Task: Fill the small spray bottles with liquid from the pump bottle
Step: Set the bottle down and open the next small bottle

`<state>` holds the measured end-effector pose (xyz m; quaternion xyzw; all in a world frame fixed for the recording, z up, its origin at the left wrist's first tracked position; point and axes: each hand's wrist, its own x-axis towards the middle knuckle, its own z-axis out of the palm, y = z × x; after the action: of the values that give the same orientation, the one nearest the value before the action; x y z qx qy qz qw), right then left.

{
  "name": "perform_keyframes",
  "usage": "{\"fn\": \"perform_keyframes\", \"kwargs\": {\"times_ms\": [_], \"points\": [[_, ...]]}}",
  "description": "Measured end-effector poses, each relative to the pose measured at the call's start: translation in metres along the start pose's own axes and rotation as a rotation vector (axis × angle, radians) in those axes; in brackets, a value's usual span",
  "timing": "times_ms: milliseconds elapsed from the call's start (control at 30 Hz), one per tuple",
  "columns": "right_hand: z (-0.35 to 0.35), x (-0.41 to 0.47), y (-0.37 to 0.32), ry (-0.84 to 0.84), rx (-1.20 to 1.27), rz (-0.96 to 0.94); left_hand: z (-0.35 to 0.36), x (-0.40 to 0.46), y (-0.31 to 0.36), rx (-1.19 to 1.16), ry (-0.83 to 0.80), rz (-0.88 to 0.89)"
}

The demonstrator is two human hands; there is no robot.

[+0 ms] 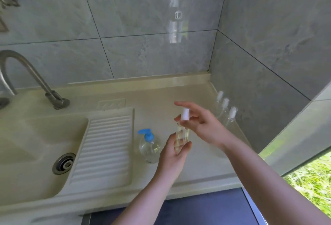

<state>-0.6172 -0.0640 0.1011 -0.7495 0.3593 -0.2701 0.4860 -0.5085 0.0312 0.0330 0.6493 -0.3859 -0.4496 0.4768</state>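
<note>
My left hand [174, 151] grips the lower body of a small clear spray bottle [181, 137] that holds pale liquid, above the counter. My right hand [200, 121] pinches the bottle's white spray top [184, 114] between thumb and fingers, with the index finger stretched out. The clear pump bottle with a blue pump head [148, 144] stands on the counter just left of my left hand. Three more small spray bottles with white tops [225, 105] stand in a row along the right wall.
A cream sink basin [26, 146] with a metal drain [64, 163] and a ribbed washboard slope [105, 146] lies at the left. A metal faucet [35, 79] rises behind it. Grey tiled walls close the back and right. The counter's front edge [197, 194] runs below my arms.
</note>
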Motion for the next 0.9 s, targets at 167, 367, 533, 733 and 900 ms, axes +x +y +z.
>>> {"fn": "perform_keyframes", "kwargs": {"times_ms": [167, 367, 533, 733, 900], "points": [[0.012, -0.023, -0.008, 0.118, 0.015, 0.037, -0.006, -0.031, -0.003, -0.001, 0.011, 0.046], [0.03, -0.044, -0.008, 0.31, 0.115, 0.17, -0.014, -0.055, -0.013, 0.051, 0.082, 0.066], [0.044, -0.058, -0.006, 0.284, 0.348, 0.223, -0.019, -0.065, -0.015, 0.09, 0.08, 0.068], [0.044, -0.066, -0.013, 0.24, 0.416, 0.235, -0.024, -0.073, -0.009, -0.03, 0.004, 0.071], [0.043, -0.071, -0.026, 0.114, 0.442, 0.194, -0.026, -0.075, -0.006, -0.048, 0.031, 0.094]]}}
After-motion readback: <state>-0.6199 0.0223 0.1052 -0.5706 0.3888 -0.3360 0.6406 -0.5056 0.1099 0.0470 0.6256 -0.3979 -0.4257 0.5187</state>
